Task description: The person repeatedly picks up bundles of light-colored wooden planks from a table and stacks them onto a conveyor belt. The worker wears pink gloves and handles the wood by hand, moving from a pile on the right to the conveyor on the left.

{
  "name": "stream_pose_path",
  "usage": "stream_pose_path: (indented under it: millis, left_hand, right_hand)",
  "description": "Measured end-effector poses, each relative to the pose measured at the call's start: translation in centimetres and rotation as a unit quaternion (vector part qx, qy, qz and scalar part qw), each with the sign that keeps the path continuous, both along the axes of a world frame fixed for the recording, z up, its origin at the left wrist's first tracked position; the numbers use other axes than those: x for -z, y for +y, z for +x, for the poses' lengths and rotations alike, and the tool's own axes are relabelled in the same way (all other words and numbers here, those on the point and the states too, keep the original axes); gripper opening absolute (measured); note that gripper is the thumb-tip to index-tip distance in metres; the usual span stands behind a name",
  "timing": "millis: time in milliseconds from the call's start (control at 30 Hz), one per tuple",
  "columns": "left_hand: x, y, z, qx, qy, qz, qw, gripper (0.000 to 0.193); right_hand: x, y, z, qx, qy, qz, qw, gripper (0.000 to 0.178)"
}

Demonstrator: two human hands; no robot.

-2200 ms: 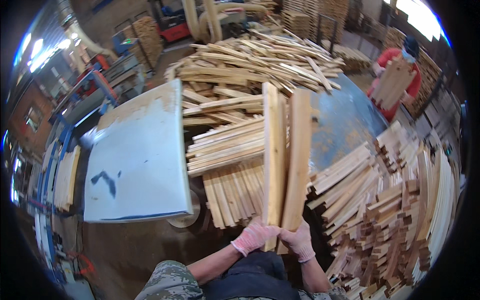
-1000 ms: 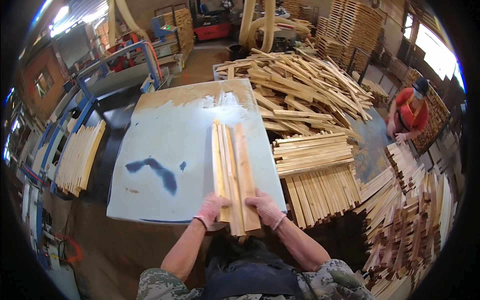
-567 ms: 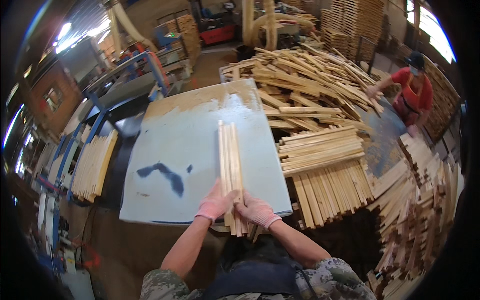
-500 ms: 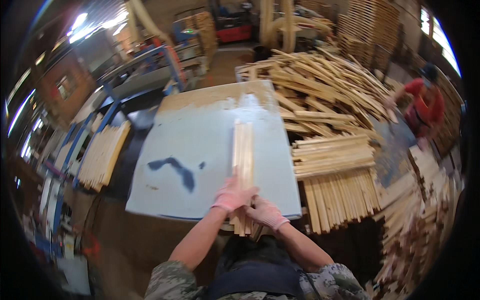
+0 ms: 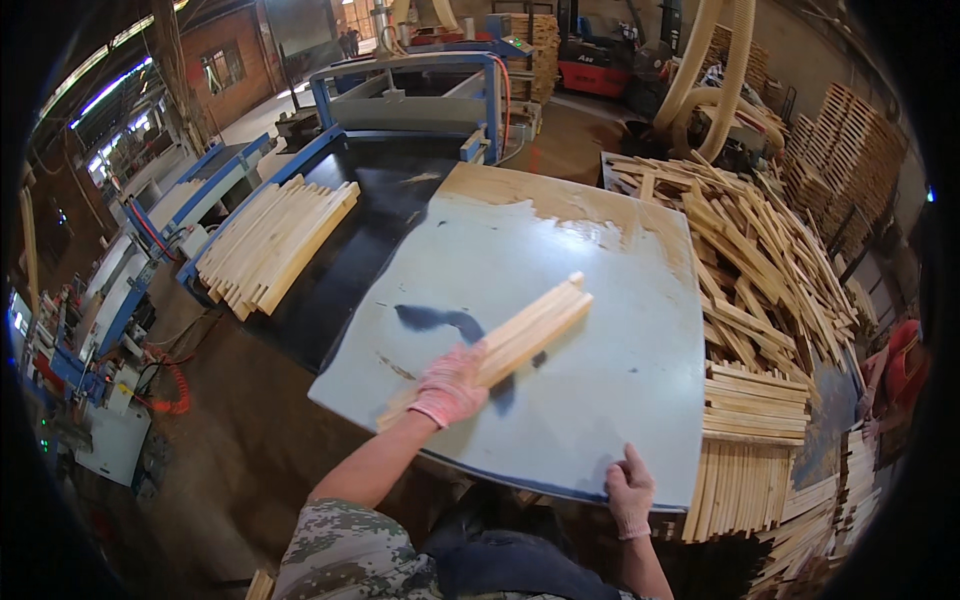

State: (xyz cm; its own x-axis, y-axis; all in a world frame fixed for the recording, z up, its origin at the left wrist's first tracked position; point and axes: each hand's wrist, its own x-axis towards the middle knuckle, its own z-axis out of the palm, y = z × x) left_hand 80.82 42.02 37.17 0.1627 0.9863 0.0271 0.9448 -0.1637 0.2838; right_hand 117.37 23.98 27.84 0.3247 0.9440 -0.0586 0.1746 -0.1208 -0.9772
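Observation:
My left hand (image 5: 450, 385), in a pink-and-white glove, is wrapped over a small bundle of pale wooden strips (image 5: 540, 325). The strips lie side by side, slanting across the pale blue-grey tabletop (image 5: 620, 380), and their near ends stick out behind the hand. At the table's front right edge rests my right hand (image 5: 630, 492), holding nothing, with its fingers apart. A dark blue stain (image 5: 430, 318) marks the board beside the strips.
Left of the board, more strips (image 5: 275, 245) lie on the black bed of a blue-framed machine (image 5: 405, 120). To the right are a heap of loose wood (image 5: 770, 255) and neat strip stacks (image 5: 755, 405). A person in red (image 5: 895, 375) stands at the far right.
The bundle has turned from pointing straight ahead to a slant and moved left with my left hand. My right hand has let go of it and moved right to the table edge. The view has swung left.

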Motion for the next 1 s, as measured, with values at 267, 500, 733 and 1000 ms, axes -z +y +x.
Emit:
stream_pose_path:
  millis: [267, 500, 733, 1000]
  left_hand:
    - [5.4, 13.2, -31.3, -0.156, 0.278, 0.052, 0.946, 0.086]
    - [7.2, 21.2, -46.0, -0.233, 0.293, -0.007, 0.927, 0.073]
    - [10.6, 25.4, -61.1, -0.190, 0.258, 0.079, 0.944, 0.065]
    - [7.1, 20.5, -27.5, -0.046, -0.008, 0.153, 0.987, 0.073]
  right_hand:
    - [0.8, 2.8, -5.9, 0.137, -0.157, 0.009, 0.978, 0.056]
    - [1.5, 2.6, -7.2, 0.256, -0.175, -0.056, 0.949, 0.056]
    - [-0.4, 2.2, -12.9, 0.163, -0.228, -0.102, 0.954, 0.043]
    - [0.1, -15.2, -17.8, -0.081, -0.025, -0.220, 0.972, 0.061]
